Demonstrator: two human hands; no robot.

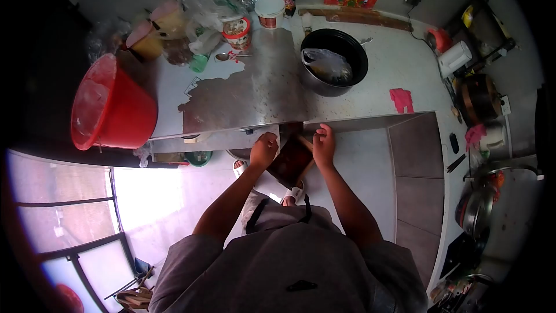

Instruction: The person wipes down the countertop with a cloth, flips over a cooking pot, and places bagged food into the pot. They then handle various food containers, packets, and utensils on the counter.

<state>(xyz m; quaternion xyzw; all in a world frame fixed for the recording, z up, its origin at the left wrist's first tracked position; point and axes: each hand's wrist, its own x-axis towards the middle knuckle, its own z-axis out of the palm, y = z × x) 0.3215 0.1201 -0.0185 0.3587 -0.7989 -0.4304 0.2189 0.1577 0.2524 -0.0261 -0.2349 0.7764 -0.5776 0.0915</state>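
My left hand (264,150) is curled in front of the counter, at the left side of a dark brown, box-like wooden piece (291,161). My right hand (324,147) is at its right side, with bent fingers pointing up. The piece has a lighter wood edge and sits below the counter edge, above my feet. Whether either hand touches it, or holds something small, I cannot make out. On the counter (370,69) beyond my hands stands a black pot (334,85) with a clear plastic bag (327,65) inside.
A red bucket (124,104) stands at the counter's left end. Behind the metal sheet (249,93) are tubs (236,33), a spoon (222,57) and plastic bags. A pink cloth (401,100) lies to the right. A kettle (455,58) and pans line the right-hand counter.
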